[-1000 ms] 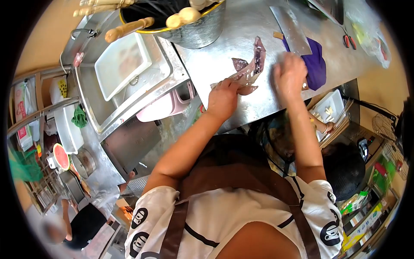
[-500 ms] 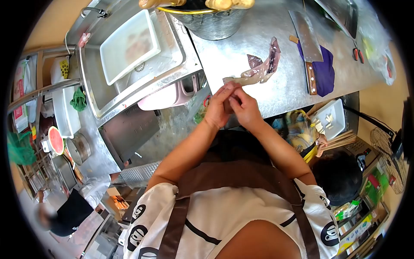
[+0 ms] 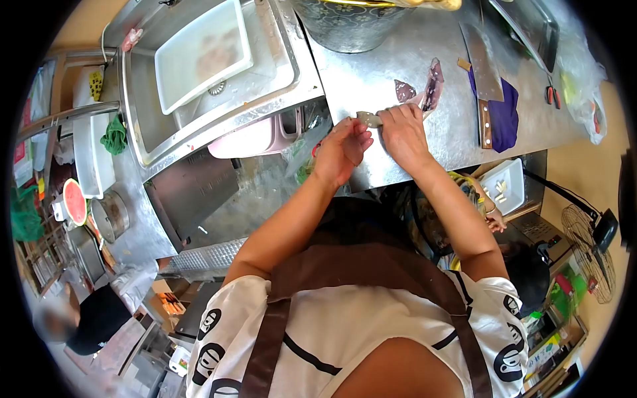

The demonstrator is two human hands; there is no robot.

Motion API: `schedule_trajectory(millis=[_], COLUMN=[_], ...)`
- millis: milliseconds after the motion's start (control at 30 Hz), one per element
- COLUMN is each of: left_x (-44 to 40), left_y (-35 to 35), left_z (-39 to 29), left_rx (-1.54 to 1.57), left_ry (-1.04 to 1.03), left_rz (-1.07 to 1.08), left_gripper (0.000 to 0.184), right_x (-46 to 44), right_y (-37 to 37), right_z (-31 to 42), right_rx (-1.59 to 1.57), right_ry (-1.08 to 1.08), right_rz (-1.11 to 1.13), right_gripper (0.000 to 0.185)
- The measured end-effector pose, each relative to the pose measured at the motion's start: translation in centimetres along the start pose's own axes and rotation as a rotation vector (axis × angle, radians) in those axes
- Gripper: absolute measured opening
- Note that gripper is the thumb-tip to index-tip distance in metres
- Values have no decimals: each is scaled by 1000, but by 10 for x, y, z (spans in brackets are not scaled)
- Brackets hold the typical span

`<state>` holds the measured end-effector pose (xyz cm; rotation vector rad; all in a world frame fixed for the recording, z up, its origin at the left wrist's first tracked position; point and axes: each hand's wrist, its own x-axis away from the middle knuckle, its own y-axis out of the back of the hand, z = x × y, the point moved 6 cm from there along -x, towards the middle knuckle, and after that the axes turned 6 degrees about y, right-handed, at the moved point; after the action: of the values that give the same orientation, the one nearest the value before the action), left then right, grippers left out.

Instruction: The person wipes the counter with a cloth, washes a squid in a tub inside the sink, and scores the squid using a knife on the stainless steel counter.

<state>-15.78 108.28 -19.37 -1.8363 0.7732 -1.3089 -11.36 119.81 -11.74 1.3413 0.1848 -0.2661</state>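
Note:
A slick strip of raw flesh, grey with dark purple patches, perhaps squid (image 3: 433, 85), lies on the steel worktop (image 3: 345, 83). My right hand (image 3: 403, 134) presses down over its near part, fingers bent around it. The narrow grey end pokes out leftward between my hands. At its tip is my left hand (image 3: 342, 151), thumb and forefinger closed at the end, other fingers loosely curled. Part of the strip is hidden under my right hand. A small loose purple piece (image 3: 404, 91) lies just beyond.
A cleaver (image 3: 485, 86) rests on a purple cloth (image 3: 505, 116) to the right, with red-handled scissors (image 3: 552, 97) farther over. A patterned bucket (image 3: 352, 26) stands at the back. Left is a steel sink (image 3: 149, 129) holding a white tub (image 3: 206, 56). Another person's hand (image 3: 496, 220) shows at lower right.
My hands have moved apart: the right went up and rightward onto the strip, the left stayed at its end. The view shifted slightly, and the other person's hand no longer shows sticks.

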Motion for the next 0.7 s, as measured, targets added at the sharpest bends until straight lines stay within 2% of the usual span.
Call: schedule_trajectory(millis=[100,167,200,233,267,300,333,400,433,533,567,600,667,700], left_x=[0,2,3,1,-2,-4,-3,1,2,5,7,10,13,13], left_y=[-6,-11,-12,-11,-17,-23,-29,-37,-41,-34,-32,-30,-23,-17], left_z=[-2,-4,-5,-5,-4,-4,-5,-8,-8,3,7,8,13,14], left_rx=[-25,-27,-32,-31,18,66,65,-44,-118,-187,-121,-120,-30,0], left_ry=[-109,-128,-141,-140,-126,-109,-103,-134,-123,-10,91,103,175,180], left_rz=[-58,-44,-33,-34,67,170,174,64,2,-2,29,33,-5,-99], left_gripper=[24,27,29,29,30,32,32,26,26,34,34,34,34,24], right_x=[-11,-19,-24,-24,-20,-16,-14,-5,1,11,14,18,17,17], right_y=[4,16,25,30,28,18,15,-1,-7,-6,-6,-4,1,3], right_z=[2,-1,7,8,8,13,23,33,36,41,42,41,45,46], right_rx=[26,-94,-96,-282,-467,-549,-608,-610,-650,-643,-642,-636,-669,-660], right_ry=[54,-98,-94,-297,-503,-529,-536,-562,-644,-701,-657,-668,-568,-550], right_rz=[14,-3,1,44,84,134,129,195,217,212,160,158,121,137], right_gripper=[6,6,6,8,11,17,18,22,27,33,41,41,45,46])
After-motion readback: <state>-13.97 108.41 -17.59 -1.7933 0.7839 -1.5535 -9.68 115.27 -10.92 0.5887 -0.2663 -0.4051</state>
